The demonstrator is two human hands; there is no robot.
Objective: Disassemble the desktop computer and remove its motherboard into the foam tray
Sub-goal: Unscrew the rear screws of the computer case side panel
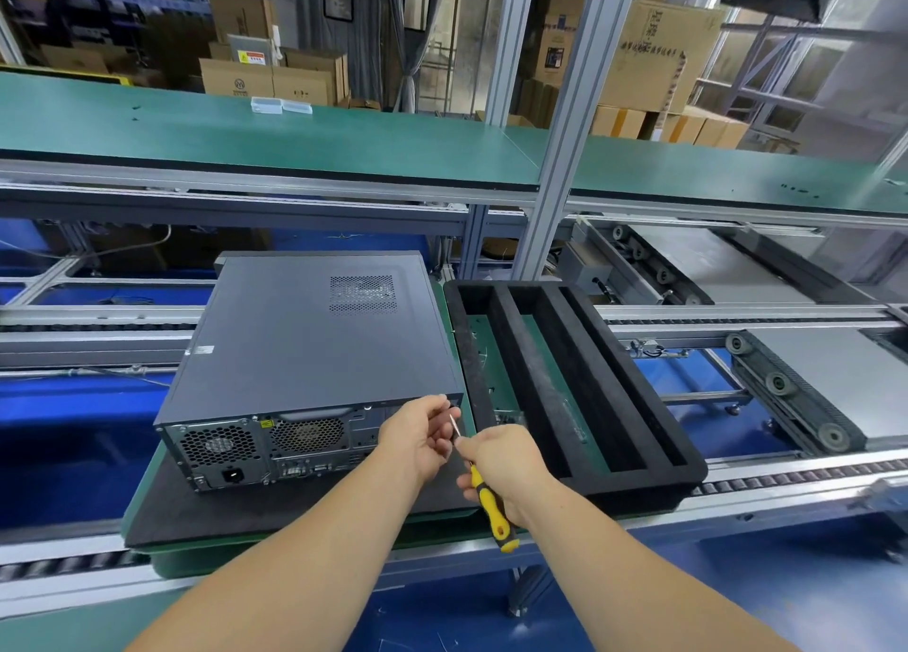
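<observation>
two hands work the computer's rear corner: first step, cover on.
right fist wraps the screwdriver, left fingers pinch at its tip; next, seat it squarely. foam tray sits just right of the grip.

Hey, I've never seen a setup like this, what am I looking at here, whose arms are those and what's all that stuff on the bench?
There is one picture, taken by a camera worn on a person's head, looking down at their own two bare arms. No robot is involved. In front of them a closed desktop computer lies on its side on a dark mat, its back panel with fans and ports facing the person. To its right sits a black foam tray with long slots. The right hand grips a yellow-and-black screwdriver, tip aimed at the case's rear right corner. The left hand has its fingers curled at that same corner; what they pinch, if anything, is too small to tell.
</observation>
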